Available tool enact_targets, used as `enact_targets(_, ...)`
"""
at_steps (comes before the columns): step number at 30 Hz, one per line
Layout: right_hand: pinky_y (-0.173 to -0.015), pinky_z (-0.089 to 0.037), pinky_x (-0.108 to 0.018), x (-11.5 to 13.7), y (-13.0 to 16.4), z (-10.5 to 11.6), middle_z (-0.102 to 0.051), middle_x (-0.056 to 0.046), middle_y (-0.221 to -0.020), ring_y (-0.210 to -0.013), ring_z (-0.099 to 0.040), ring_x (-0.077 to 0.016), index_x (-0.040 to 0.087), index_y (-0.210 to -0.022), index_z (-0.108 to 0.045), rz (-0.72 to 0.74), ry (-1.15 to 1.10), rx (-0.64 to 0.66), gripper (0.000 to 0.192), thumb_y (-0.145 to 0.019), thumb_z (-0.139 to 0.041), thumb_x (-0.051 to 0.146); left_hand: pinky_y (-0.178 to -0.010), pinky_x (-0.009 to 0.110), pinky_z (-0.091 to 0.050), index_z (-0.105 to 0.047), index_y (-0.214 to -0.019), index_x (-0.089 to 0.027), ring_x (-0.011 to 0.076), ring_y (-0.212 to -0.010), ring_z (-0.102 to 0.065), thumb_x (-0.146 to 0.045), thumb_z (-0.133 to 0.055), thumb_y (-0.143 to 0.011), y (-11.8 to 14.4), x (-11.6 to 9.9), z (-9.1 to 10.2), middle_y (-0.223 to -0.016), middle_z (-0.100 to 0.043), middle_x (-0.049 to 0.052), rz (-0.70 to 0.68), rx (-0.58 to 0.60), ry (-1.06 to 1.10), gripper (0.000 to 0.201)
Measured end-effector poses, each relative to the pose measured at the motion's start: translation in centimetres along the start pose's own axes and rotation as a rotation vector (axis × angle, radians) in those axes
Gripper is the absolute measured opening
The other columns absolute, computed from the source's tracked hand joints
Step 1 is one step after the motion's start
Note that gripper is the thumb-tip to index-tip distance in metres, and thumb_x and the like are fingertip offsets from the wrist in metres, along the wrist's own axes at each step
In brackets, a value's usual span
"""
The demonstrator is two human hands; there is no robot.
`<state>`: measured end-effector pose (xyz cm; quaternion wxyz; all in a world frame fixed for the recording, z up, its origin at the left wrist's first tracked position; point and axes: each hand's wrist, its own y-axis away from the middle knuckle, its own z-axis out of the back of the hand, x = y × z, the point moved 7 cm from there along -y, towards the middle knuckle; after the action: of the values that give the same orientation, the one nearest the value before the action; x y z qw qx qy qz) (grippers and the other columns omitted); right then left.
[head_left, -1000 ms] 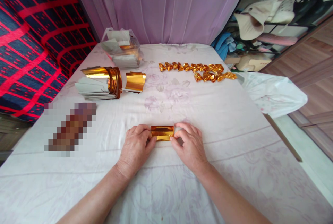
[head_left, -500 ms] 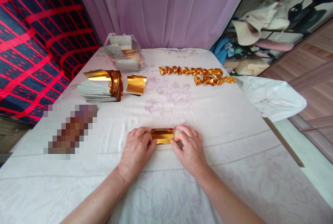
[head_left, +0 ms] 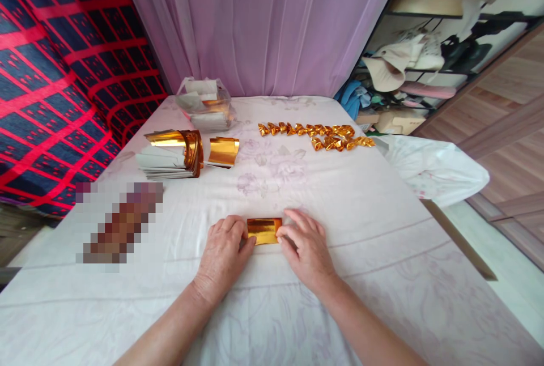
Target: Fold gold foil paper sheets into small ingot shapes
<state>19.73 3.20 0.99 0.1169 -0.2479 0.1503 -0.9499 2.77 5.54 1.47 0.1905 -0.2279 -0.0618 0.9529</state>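
Note:
A small rectangle of gold foil paper (head_left: 265, 230) lies near the middle of the cloth-covered table (head_left: 374, 275). My left hand (head_left: 226, 250) pinches its left edge between thumb and fingers. At the opposite edge, my right hand (head_left: 306, 247) grips it with thumb and index finger, the other fingers reaching forward. Beyond the hands, to the left, a stack of foil sheets (head_left: 172, 156) shows gold and pale grey sides, and a few loose gold sheets (head_left: 223, 152) sit beside it. Folded gold foil pieces (head_left: 306, 130) run in two rows at the far right.
A clear plastic bag of paper sheets (head_left: 206, 106) stands at the back left. A blurred-out reddish-brown object (head_left: 123, 221) lies at left. Purple curtain (head_left: 263, 26) hangs behind the table; shelves with hats and shoes (head_left: 408, 66) and a white plastic bag (head_left: 437, 167) are at right.
The narrow folded strip along the foil's near edge no longer stands out; the front now looks like one smooth panel. Both hands keep their hold. The view has tilted slightly upward.

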Motion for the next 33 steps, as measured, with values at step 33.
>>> enact_targets(33,-0.102,-0.036,-0.045,0.1,-0.5,-0.9,-0.062,-0.005,-0.129,-0.125,-0.051,-0.0232,0.025,-0.090,-0.063,-0.069,0.054,-0.004,0.014,-0.086,-0.056,0.014,-0.096,0.048,-0.034,-0.063,-0.122,-0.025,0.0268,-0.106,-0.056,-0.018,-0.054,-0.086,3.0,-3.3,0.2,-0.113,-0.066,0.005,-0.344,0.061,-0.297,0.038)
